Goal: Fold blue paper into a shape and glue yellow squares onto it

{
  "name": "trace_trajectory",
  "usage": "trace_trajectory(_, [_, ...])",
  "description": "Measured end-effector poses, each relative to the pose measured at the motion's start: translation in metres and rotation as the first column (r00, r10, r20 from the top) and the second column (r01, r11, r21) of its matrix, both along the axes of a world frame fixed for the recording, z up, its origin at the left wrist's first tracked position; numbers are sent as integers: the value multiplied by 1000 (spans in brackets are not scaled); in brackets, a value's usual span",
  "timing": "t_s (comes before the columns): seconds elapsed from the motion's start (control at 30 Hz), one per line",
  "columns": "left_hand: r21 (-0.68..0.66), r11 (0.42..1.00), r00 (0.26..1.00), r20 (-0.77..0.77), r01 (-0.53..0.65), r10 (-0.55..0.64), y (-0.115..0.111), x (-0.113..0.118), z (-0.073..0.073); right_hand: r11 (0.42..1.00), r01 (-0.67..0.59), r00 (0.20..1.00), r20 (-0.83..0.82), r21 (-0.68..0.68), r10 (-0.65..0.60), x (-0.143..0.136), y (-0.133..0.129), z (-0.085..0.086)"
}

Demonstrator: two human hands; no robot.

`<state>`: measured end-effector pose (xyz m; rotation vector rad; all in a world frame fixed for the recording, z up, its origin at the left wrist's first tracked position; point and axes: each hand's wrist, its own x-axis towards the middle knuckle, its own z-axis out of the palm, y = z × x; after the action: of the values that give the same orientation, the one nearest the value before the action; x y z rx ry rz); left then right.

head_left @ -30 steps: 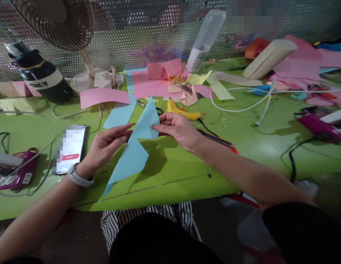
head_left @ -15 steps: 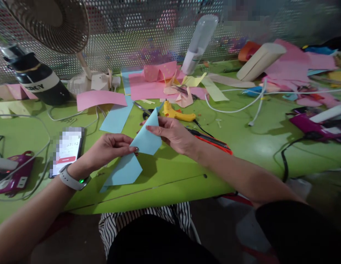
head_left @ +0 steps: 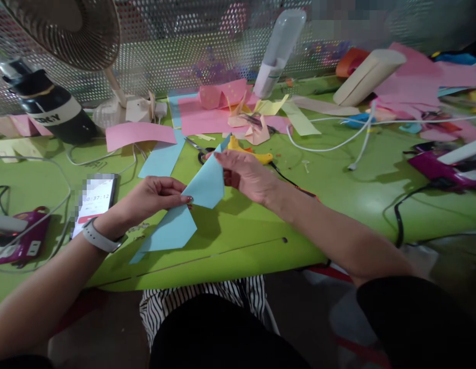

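1. Folded blue paper (head_left: 205,187) has its lower tail swung slightly toward 8 o'clock since the earlier frame, and the right hand's (head_left: 249,174) grip has moved up the slanted edge toward the upper tip.
2. Held slantwise over the counter (head_left: 245,233), the paper runs from its tip at 1 o'clock to its tail at 7 o'clock; whether that tail touches the surface, I cannot tell.
3. Good handling here, as I judge it, means keeping the middle anchored while pressure travels along the slanted edge, layers lined up, so the crease comes out straight. A light, even pinch suits such thin stock; a hard tug could skew or tear it by the notch.
4. At the paper's 9 o'clock side, the left hand (head_left: 155,197) has its fingers closed on the middle, thumb on top, beside the notch.
5. Near 1 o'clock, the right hand's fingers are pinched together on the edge just below the tip.
6. Beyond, scissors (head_left: 201,155) lie at 12 o'clock, the yellow glue gun (head_left: 263,157) toward 2 and a phone (head_left: 97,197) at 9.
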<state>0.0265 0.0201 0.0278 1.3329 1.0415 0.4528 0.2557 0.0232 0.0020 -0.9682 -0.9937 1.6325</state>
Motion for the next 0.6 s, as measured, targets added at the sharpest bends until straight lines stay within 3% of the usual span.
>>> trace_trajectory(0.07, [-5,1000,1000,13,3,-3,1,5,1,995,-84,996,15,-55,85,-4,-5,-1])
trace_trajectory(0.13, [-4,1000,1000,20,11,-11,2,8,0,994,-86,995,40,-72,89,-7,-8,-4])
trace_trajectory(0.3, [-8,1000,1000,-25,-6,5,1,6,-4,998,52,995,85,-24,-50,-6,-4,-11])
trace_trajectory(0.43, [-24,999,996,-72,-45,43,-1,-2,-5,996,85,992,97,5,-85,-1,1,-11])
trace_trajectory(0.6, [53,998,989,-140,-42,49,-4,-21,-4,986,162,978,131,26,-164,8,8,-9])
